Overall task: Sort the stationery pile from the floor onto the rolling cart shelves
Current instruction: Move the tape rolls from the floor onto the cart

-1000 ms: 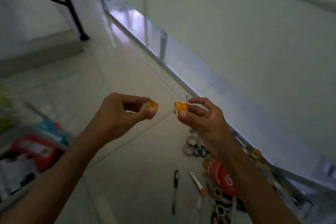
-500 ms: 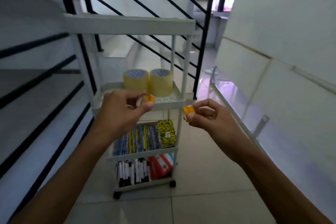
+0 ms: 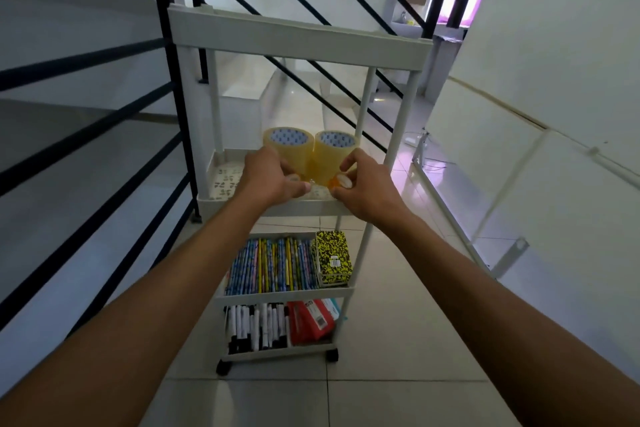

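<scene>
Tiled stairwell floor carried a white cart. At its second shelf, before two big tape rolls, left hand and right hand each pinched a small tape roll.

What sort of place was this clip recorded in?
Probably a stairwell landing or hallway indoors, perhaps in a home: a black stair railing beside a tiled floor, white walls, and a white rolling cart stocked with stationery.

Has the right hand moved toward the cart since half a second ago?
Yes. The right hand, gripping a small orange tape roll, has gone forward over the cart's second shelf, reaching the big tape rolls.
</scene>
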